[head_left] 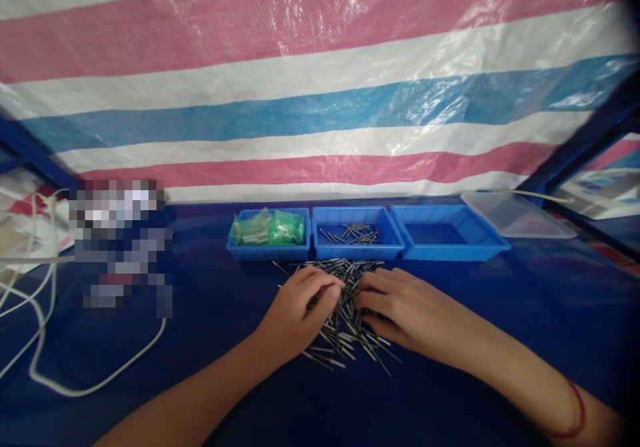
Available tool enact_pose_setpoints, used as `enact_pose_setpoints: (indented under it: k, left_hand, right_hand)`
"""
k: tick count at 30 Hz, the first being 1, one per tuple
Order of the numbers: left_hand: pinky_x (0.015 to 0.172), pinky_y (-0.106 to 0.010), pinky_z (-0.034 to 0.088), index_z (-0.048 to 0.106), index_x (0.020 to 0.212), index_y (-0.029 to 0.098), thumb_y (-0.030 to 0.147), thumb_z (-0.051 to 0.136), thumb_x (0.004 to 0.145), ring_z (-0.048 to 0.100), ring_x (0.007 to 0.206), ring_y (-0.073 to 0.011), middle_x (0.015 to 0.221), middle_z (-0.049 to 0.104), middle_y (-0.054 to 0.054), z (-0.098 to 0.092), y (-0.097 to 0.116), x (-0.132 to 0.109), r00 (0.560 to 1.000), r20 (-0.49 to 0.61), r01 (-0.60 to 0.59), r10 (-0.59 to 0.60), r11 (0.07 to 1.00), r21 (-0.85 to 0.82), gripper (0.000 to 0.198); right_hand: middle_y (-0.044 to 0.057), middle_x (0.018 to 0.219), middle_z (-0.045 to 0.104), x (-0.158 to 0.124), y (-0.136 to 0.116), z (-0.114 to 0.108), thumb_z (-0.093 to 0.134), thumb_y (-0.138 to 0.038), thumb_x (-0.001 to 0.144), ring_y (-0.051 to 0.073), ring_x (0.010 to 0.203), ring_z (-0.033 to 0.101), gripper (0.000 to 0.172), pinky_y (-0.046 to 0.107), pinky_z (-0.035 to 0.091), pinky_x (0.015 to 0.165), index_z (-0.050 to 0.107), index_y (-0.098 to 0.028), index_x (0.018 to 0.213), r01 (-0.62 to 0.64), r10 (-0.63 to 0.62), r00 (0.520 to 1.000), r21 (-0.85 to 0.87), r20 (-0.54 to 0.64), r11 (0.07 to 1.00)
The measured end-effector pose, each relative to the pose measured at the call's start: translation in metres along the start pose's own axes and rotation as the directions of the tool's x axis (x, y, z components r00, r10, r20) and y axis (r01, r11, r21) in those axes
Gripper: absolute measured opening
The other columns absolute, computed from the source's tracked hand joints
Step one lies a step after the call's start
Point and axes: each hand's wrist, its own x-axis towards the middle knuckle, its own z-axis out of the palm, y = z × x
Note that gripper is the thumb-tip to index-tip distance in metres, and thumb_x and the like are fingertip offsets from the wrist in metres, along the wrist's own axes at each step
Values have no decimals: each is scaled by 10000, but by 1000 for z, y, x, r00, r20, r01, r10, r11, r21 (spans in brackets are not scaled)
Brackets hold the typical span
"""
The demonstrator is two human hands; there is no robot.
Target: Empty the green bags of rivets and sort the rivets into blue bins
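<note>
A loose heap of thin metal pins, dark and silver, lies on the blue table in front of me. My left hand is at the heap's left side, with thumb and index fingertips brought together over the pins. Whether a pin is between those tips is too small to tell. On the other side, my right hand rests with bent, parted fingers against the heap. Its fingertips partly disappear among the pins. Just behind the heap, the middle blue bin contains several similar pins.
The left blue bin holds green-and-clear plastic packets. A right blue bin stands beside the middle one, near a translucent lid. White cables curl at left. A striped plastic sheet closes off the back.
</note>
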Motion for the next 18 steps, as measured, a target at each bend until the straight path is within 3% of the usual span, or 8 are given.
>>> enact_pose_setpoints:
  k: [12, 18]
  left_hand:
    - [834, -301, 409, 639, 982, 183, 204, 472, 934, 578, 919, -163, 956, 632, -43, 1, -3, -2, 996, 48, -73, 69, 992, 99, 175]
    - [804, -347, 359, 646, 975, 228, 274, 576, 877, 560, 935, -202, 949, 672, -19, 2, 3, -3, 996, 80, -66, 46, 961, 268, 128]
  right_hand:
    - [19, 839, 561, 3, 0, 9, 588, -83, 800, 168, 798, 534, 108, 300, 416, 720, 557, -172, 748, -21, 21, 1000, 42, 5, 999]
    - [6, 779, 580, 2, -1, 3, 577, -65, 786, 162, 752, 534, 114, 297, 380, 691, 559, -178, 783, -2, 5, 998, 48, -60, 999]
